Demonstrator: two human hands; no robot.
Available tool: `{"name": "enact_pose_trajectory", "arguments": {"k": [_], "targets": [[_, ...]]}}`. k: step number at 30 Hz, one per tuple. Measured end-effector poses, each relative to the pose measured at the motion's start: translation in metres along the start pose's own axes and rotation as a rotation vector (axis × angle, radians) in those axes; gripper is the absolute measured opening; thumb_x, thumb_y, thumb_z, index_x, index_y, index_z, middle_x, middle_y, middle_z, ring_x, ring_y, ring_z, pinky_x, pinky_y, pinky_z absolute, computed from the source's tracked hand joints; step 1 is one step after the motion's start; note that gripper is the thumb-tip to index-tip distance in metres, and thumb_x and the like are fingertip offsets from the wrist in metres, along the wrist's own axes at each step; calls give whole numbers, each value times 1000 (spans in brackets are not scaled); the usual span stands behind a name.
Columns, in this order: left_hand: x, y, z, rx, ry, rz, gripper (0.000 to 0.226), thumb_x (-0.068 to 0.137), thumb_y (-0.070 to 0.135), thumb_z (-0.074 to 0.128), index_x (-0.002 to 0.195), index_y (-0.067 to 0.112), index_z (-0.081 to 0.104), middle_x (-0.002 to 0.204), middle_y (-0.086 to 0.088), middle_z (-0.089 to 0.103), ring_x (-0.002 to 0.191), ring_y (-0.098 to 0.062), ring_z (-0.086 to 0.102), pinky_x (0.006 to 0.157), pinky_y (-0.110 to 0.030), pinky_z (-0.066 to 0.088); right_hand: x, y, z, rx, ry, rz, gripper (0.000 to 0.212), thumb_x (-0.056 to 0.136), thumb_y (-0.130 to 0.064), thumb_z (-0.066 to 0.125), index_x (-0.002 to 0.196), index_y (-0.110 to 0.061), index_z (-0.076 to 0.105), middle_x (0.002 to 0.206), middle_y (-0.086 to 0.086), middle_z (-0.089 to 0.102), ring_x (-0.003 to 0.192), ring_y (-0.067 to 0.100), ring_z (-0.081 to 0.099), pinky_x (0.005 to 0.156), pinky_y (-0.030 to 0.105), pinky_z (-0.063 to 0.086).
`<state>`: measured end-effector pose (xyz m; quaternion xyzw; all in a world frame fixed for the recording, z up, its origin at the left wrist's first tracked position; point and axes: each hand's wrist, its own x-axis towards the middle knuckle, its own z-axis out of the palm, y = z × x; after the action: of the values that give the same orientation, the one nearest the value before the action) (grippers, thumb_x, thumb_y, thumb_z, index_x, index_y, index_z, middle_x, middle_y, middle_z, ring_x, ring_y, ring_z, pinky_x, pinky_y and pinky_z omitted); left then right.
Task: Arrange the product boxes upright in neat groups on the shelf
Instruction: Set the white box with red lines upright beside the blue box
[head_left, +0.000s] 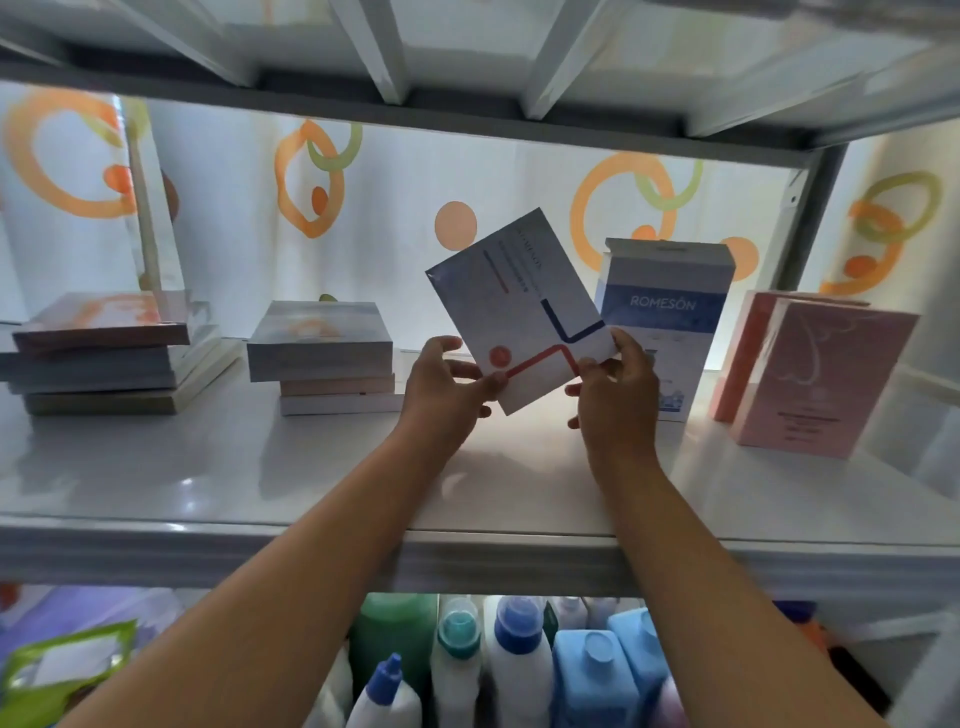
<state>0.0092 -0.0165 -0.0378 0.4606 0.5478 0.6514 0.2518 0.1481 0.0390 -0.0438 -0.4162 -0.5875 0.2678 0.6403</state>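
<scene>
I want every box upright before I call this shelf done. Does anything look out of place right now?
Yes. Two stacks of boxes lie flat: one at far left, one left of centre. The white box held by the left hand and right hand is tilted. The blue box and pink boxes stand upright.

A backlit white curtain (395, 208) printed with orange and green rings hangs behind the grey metal shelving unit (467, 551); detergent bottles (519, 660) crowd the tier below.

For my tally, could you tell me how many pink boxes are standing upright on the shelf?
2: both at the shelf's right end, the front pink box overlapping the rear pink box. More may hide behind.
</scene>
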Motion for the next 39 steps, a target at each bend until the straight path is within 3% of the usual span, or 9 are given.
{"name": "enact_pose_trajectory", "arguments": {"k": [6,10,13,15,21,26,29,35,39], "targets": [[-2,1,4,-2,25,79,35,80,17,78,105,12,54,97,-4,61,83,-17,66,56,-24,58,1,-9,-5,309,-300,310,45,94,-38,61,134,-23,47,135,7,57,107,29,65,59,36,61],[-2,-3,2,124,149,226,29,81,18,78,95,17,52,91,2,60,87,-17,62,53,-23,56,-4,-19,-8,463,-443,413,41,84,-58,60,119,-38,55,132,5,59,109,26,65,69,40,61],[-2,-6,0,283,309,373,24,83,14,72,89,23,51,88,9,58,83,-16,60,66,-36,58,-3,-21,-12,649,-476,517,73,73,-66,58,134,-28,51,128,9,64,108,29,67,71,42,60],[-1,-8,-2,398,392,459,23,81,5,70,91,18,53,91,6,57,82,-16,57,71,-29,49,-2,-22,-16,832,-503,560,72,77,-65,56,133,-20,55,123,12,67,110,31,67,79,45,58],[-4,-10,2,465,344,546,36,66,-21,48,89,6,54,93,0,50,85,-18,49,71,-23,40,-2,-24,-22,1045,-502,604,57,80,-22,69,134,-13,53,125,17,65,116,37,61,86,46,57],[-3,-14,2,456,255,596,27,57,-10,36,66,6,56,85,-1,53,84,-20,50,70,-25,41,-4,-25,-25,978,-476,575,53,78,8,47,125,-14,56,119,18,64,112,40,60,76,48,57],[-3,-13,3,501,236,531,25,69,-4,41,55,10,57,84,-1,55,88,-22,49,71,-25,44,-5,-25,-25,927,-463,551,54,76,14,39,116,-17,59,114,17,66,110,40,59,79,51,54],[-4,-9,2,543,217,461,34,75,-16,47,57,10,60,87,-1,54,93,-17,42,68,0,29,-4,-24,-23,914,-438,536,55,74,14,35,113,-16,60,111,16,67,109,40,60,87,54,52],[-3,-12,1,543,220,470,35,75,-16,46,56,12,58,86,-1,54,92,-17,43,68,-4,31,-4,-23,-24,903,-428,560,53,75,15,36,109,-17,61,110,15,67,110,41,59,88,54,51]]}}
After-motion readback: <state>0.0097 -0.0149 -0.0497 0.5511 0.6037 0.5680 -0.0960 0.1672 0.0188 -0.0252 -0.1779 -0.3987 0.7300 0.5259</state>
